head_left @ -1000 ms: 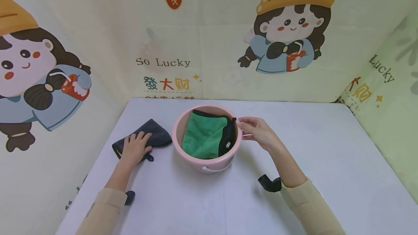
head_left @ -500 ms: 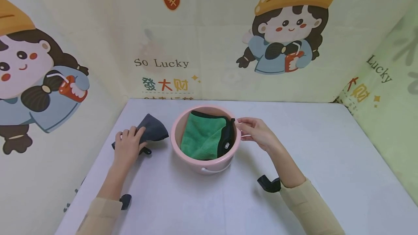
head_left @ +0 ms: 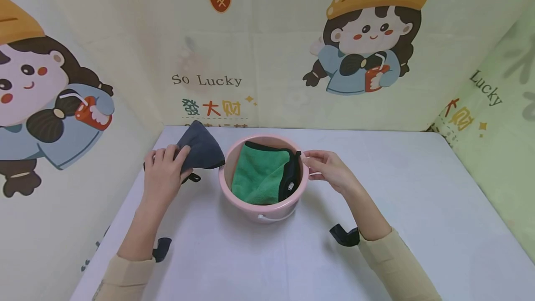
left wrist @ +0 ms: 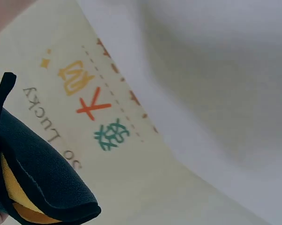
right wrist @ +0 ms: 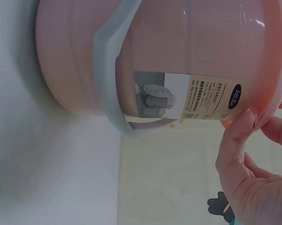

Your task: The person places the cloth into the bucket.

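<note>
A folded dark blue-grey cloth [head_left: 202,147] with black edging is gripped by my left hand [head_left: 162,173], raised off the table at the left of the bucket. Its near corner overlaps the bucket's left rim in the head view. In the left wrist view the cloth [left wrist: 42,168] shows a yellow inner side and a black hanging loop. My right hand [head_left: 330,168] pinches the right rim of the pink bucket [head_left: 251,210]; the right wrist view shows thumb and fingers at the rim of the bucket [right wrist: 216,37]. Inside the bucket lies a folded green cloth [head_left: 261,173] with black trim.
The bucket's white handle [head_left: 276,219] hangs down at its front. Everything stands on a white table [head_left: 259,264]. A printed cartoon backdrop [head_left: 276,50] rises behind the table's far edge and along both sides. A black wrist camera [head_left: 344,235] juts from the right sleeve.
My left hand has gone from lying over the dark cloth to gripping it and has lifted it up toward the bucket's left rim. The right hand and the bucket stay in place.
</note>
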The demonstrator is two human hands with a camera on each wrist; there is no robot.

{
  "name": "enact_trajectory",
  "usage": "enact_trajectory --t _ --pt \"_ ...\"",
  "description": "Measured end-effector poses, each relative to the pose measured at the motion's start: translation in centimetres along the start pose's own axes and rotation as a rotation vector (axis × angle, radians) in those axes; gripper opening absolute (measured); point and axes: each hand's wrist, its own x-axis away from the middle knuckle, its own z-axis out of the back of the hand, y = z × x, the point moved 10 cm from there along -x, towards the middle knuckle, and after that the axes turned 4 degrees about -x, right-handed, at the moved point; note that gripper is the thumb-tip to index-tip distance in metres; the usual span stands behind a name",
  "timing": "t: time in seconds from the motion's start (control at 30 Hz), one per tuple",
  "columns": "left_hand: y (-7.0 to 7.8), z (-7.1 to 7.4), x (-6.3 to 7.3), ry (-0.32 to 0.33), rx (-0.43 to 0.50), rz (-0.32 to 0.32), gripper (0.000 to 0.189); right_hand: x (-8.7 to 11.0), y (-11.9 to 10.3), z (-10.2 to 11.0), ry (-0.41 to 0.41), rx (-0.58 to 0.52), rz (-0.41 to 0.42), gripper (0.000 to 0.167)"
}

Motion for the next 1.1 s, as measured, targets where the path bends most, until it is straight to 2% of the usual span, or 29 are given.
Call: enact_trajectory --t 0.33,0.63,0.8,1.1 --pt "4.9 2.0 -1.9 0.052 -0.030 -0.180 0.060 0.0 0.0 -0.1 -0.003 -0.012 -0.010 0.044" --pt "9.4 2.8 -2.7 0.060 -0.010 -0.326 0.059 -0.1 0.3 -0.1 -0.004 -0.010 -0.017 0.043" --pt "11.6 2.7 -3.1 0.045 -0.018 -0.397 0.059 -0.1 0.2 0.0 -0.004 -0.008 -0.009 0.044" --pt "15.0 1.5 -3.6 -0.014 -0.013 -0.499 0.055 -0.1 0.2 0.2 0.006 -0.002 -0.022 0.045"
